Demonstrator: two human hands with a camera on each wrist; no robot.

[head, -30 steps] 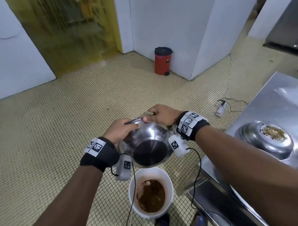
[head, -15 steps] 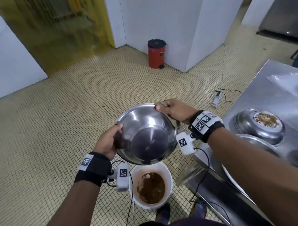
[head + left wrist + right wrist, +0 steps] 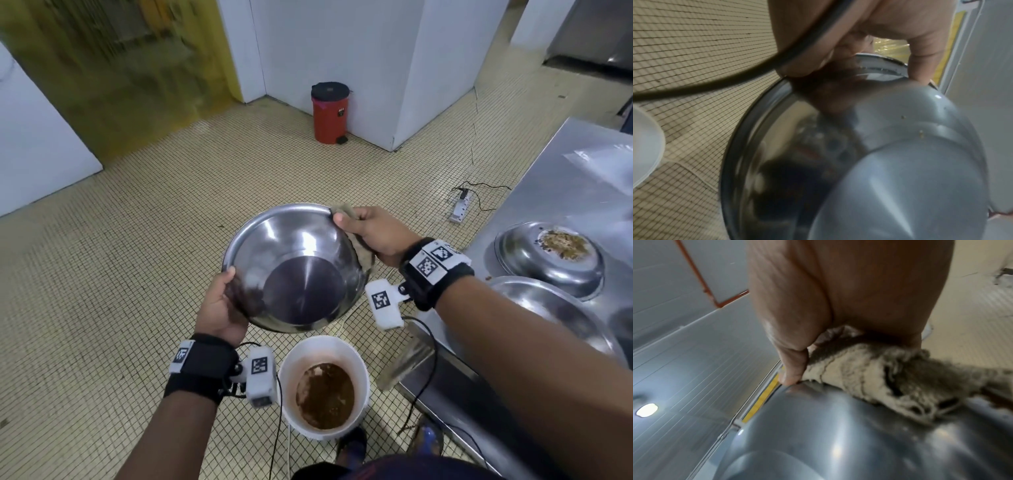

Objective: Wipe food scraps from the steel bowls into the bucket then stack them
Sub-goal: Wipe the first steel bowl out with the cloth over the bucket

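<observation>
Tiled floor (image 3: 102, 274), bucket (image 3: 291, 370) below, left grip (image 3: 219, 308) and right grip (image 3: 373, 236) clamped on steel bowl (image 3: 294, 267) rim

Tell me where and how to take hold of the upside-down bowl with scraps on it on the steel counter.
Grip the upside-down bowl by its rolled rim on the near-left edge, coming from the counter's open side, probably fingers under the lip and thumb on the sloping wall. The flat base faces up and carries the food scraps, so avoid the top. The second bowl crowds its near side, so keep left of it.
</observation>
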